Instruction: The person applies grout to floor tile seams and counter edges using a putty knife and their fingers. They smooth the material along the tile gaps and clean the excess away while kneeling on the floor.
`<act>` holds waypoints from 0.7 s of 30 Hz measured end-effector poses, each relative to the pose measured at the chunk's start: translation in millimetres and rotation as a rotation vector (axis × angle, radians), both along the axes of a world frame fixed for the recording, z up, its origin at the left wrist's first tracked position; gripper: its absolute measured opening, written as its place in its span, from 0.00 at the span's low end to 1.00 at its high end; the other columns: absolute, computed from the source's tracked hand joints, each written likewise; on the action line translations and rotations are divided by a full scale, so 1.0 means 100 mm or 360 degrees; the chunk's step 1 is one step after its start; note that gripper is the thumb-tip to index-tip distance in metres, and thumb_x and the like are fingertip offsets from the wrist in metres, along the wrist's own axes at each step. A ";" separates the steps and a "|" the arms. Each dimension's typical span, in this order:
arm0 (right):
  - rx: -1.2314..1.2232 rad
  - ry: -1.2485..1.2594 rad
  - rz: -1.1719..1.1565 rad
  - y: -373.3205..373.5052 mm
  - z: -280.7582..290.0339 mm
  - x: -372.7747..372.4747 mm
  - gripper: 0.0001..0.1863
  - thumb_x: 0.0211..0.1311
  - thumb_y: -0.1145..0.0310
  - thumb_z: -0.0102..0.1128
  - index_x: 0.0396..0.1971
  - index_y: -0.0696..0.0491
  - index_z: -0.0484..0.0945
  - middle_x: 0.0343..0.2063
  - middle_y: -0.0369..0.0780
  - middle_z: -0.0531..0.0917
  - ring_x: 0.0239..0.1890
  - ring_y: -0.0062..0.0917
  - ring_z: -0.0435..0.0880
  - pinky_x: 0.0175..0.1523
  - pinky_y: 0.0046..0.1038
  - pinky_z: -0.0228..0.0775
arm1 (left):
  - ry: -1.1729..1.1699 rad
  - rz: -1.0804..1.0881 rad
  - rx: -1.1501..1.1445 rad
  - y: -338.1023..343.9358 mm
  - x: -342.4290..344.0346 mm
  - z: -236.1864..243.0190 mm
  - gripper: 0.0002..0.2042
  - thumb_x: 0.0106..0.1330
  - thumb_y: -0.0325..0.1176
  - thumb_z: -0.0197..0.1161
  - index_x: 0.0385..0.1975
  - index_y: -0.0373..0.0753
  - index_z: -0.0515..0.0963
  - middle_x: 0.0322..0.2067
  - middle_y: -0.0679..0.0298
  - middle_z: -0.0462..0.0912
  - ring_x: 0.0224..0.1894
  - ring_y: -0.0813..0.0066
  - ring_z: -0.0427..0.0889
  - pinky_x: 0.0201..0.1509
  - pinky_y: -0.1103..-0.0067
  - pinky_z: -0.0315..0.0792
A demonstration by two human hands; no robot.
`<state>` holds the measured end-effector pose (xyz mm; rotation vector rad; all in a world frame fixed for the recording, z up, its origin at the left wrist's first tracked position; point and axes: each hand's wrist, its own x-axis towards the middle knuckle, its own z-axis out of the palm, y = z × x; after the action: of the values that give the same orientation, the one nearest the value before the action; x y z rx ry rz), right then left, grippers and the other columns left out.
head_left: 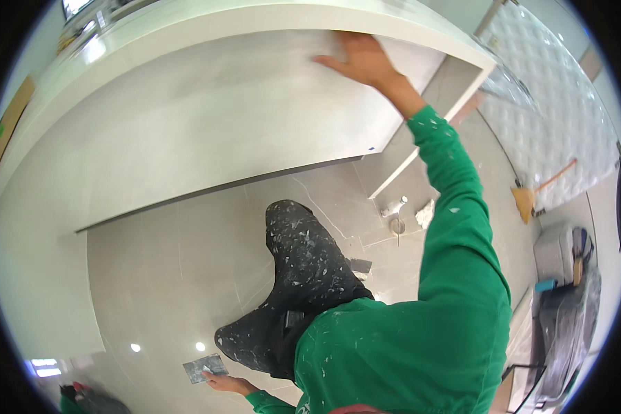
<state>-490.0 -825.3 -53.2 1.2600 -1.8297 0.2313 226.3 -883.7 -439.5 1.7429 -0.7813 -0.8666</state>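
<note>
My right hand reaches up to the white panel under the overhanging edge of a white counter. Its palm lies against the panel with the thumb spread out, and the fingertips are blurred and partly hidden at the edge. Low at the left, my left hand grips a flat grey rectangular plate with a whitish smear on it, held away from the panel. Whether it is a scraper blade or a small board, I cannot make out.
My speckled dark knees are on the tiled floor. A white bottle, a small round cup, a white rag and a grey flat blade lie nearby. At right are a broom, a wrapped mattress and a grey box.
</note>
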 end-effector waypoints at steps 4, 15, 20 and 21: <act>-0.0007 -0.0171 -0.0542 1.32 -0.03 -0.70 0.46 0.55 0.37 0.66 0.61 0.61 0.71 0.60 0.54 0.74 0.63 0.49 0.71 0.67 0.42 0.65 | -0.0107 -0.0118 -0.0092 -0.23 -0.25 0.08 0.27 0.76 0.48 0.53 0.46 0.19 0.73 0.48 0.43 0.78 0.49 0.56 0.75 0.60 0.65 0.66; -0.0017 -0.0420 -0.0519 1.20 0.09 -0.59 0.44 0.52 0.35 0.66 0.55 0.61 0.76 0.50 0.53 0.81 0.54 0.49 0.78 0.60 0.42 0.70 | -0.0547 -0.0746 -0.0301 -1.28 -1.23 1.05 0.23 0.75 0.50 0.55 0.34 0.30 0.71 0.31 0.64 0.71 0.34 0.74 0.67 0.42 0.77 0.67; 0.0000 -0.0344 0.0388 0.57 -0.03 -0.04 0.37 0.51 0.43 0.71 0.51 0.59 0.79 0.46 0.51 0.83 0.50 0.48 0.80 0.56 0.42 0.73 | -0.0394 -0.1102 -0.0462 -1.51 -2.06 1.46 0.21 0.76 0.48 0.54 0.34 0.31 0.72 0.30 0.67 0.70 0.32 0.78 0.66 0.38 0.78 0.66; -0.0031 -0.0272 0.0672 0.60 -0.06 0.02 0.36 0.51 0.44 0.71 0.50 0.59 0.79 0.46 0.51 0.83 0.50 0.48 0.80 0.55 0.42 0.73 | -0.0348 -0.1205 -0.0499 -1.57 -2.12 1.47 0.21 0.77 0.47 0.53 0.33 0.31 0.73 0.30 0.68 0.70 0.32 0.79 0.67 0.38 0.77 0.66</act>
<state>-487.7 -765.7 -58.8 1.6467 -1.6763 0.6020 14.1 -1040.7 -292.5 1.2657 -1.6863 -0.9723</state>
